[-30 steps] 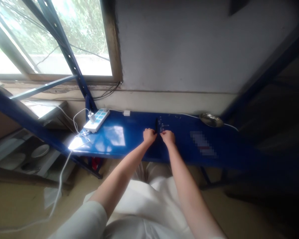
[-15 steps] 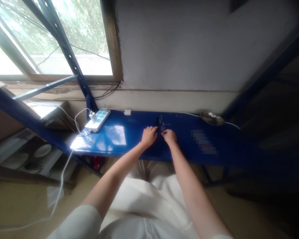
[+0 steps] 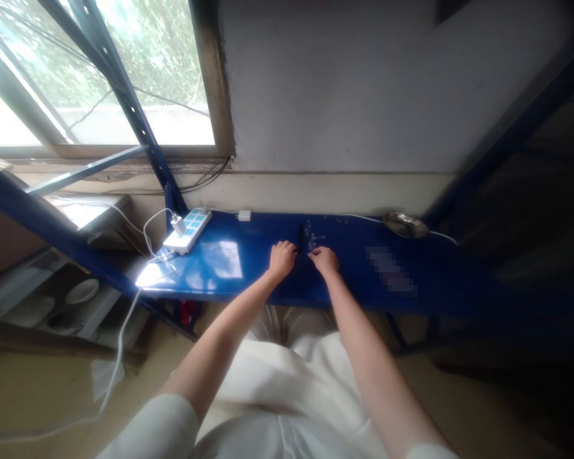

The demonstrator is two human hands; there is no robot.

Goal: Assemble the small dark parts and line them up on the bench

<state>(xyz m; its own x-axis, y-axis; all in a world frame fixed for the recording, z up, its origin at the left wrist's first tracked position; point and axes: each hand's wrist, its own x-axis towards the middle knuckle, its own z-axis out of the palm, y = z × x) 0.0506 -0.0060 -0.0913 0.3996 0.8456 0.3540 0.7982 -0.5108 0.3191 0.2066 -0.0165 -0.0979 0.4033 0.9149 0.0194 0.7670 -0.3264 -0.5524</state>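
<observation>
On the blue table (image 3: pixel 258 239), a thin dark strip (image 3: pixel 301 234) lies just beyond my left hand (image 3: pixel 282 260), whose curled fingers and thumb pinch its near end. My right hand (image 3: pixel 324 260) is a little to the right, with thumb and fingertips pressed together; anything between them is too small to make out. Several small clear pieces (image 3: pixel 310 237) lie between the dark strip and my right fingertips. A gap separates the two hands.
A white power strip (image 3: pixel 188 231) with a plugged-in charger sits at the table's left. A white adapter (image 3: pixel 244 216) lies at the back edge. A shiny metal dish (image 3: pixel 405 225) stands at the back right, beside a white cable (image 3: pixel 363 218).
My left hand has shifted slightly left, away from my right hand, and more of the dark strip shows. My right hand has hardly moved.
</observation>
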